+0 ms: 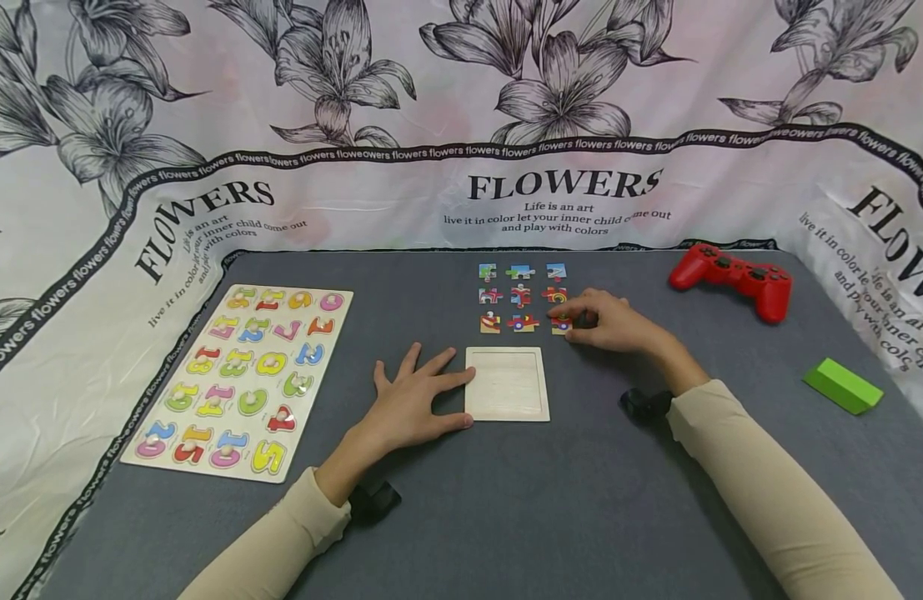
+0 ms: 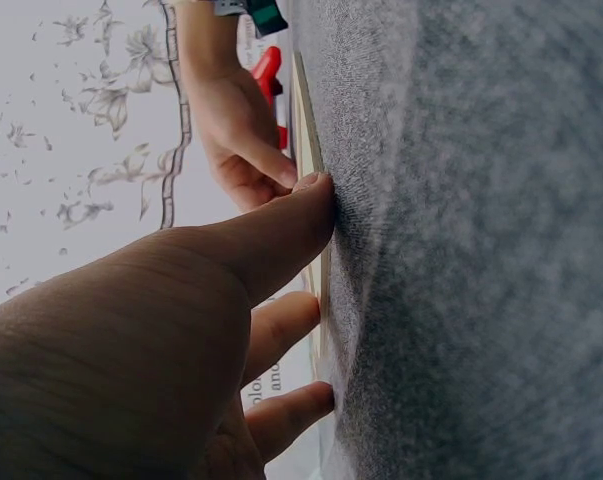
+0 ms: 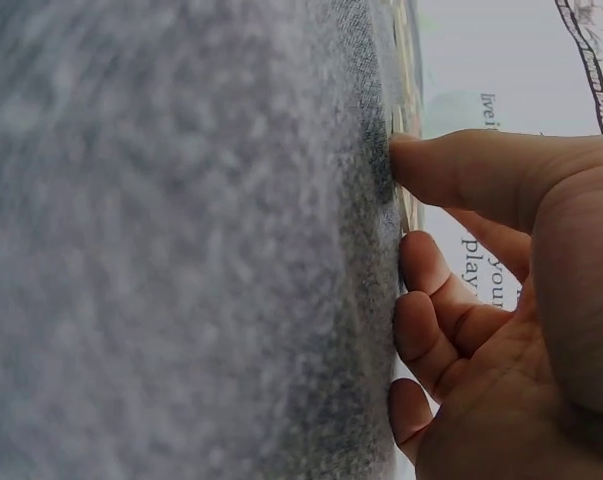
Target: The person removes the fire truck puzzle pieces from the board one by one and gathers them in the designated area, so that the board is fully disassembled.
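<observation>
My left hand point(image 1: 408, 404) rests with fingers spread at the left edge of a square wooden puzzle tray point(image 1: 508, 385); in the left wrist view its thumb point(image 2: 306, 205) touches the tray's rim. My right hand point(image 1: 614, 323) pinches the lower right jigsaw piece point(image 1: 561, 326) between thumb and index finger, low over the cloth. In the right wrist view its other fingers curl against the table, and the piece is mostly hidden. Beside it lie more picture pieces in rows, among them a red car piece point(image 1: 523, 322) and a piece with blue sky point(image 1: 556, 271).
A number puzzle board point(image 1: 239, 383) with colourful digits lies on the left. On the right are a red game controller point(image 1: 734, 279) and a green block point(image 1: 844, 386). A flower-printed sheet point(image 1: 371, 196) hangs behind the grey table point(image 1: 521, 517).
</observation>
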`<state>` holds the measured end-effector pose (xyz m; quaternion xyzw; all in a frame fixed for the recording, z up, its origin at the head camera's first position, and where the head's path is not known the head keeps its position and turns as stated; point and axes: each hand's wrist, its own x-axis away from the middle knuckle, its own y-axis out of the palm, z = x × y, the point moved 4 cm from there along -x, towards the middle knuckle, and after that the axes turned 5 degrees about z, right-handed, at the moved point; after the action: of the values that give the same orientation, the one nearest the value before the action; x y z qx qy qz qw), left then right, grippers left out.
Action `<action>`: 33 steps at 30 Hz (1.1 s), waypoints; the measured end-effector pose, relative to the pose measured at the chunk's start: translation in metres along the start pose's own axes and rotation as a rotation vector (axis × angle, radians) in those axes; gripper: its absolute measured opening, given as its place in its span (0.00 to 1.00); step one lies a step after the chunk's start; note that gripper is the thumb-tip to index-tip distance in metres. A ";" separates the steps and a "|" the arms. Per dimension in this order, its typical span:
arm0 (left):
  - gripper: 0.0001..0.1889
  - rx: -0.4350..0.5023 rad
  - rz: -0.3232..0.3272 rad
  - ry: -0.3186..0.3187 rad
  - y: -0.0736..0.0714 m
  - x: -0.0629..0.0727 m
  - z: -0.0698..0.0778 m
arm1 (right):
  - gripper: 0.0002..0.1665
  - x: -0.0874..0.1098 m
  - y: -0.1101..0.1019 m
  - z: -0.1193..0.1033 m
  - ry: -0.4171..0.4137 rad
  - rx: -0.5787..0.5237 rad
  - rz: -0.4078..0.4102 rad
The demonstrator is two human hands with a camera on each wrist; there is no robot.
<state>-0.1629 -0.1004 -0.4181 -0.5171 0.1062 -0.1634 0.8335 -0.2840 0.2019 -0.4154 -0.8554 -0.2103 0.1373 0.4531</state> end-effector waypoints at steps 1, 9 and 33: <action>0.36 0.000 -0.001 0.000 0.000 0.000 0.000 | 0.25 0.000 0.000 0.000 -0.004 -0.001 0.005; 0.36 0.002 -0.005 -0.005 -0.001 0.001 0.000 | 0.25 0.003 0.001 -0.003 -0.003 -0.001 0.034; 0.36 0.018 -0.015 -0.010 -0.001 0.002 0.002 | 0.23 0.013 0.004 0.009 0.026 -0.148 0.087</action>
<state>-0.1603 -0.0998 -0.4163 -0.5109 0.0967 -0.1684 0.8374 -0.2760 0.2130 -0.4241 -0.8965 -0.1765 0.1297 0.3851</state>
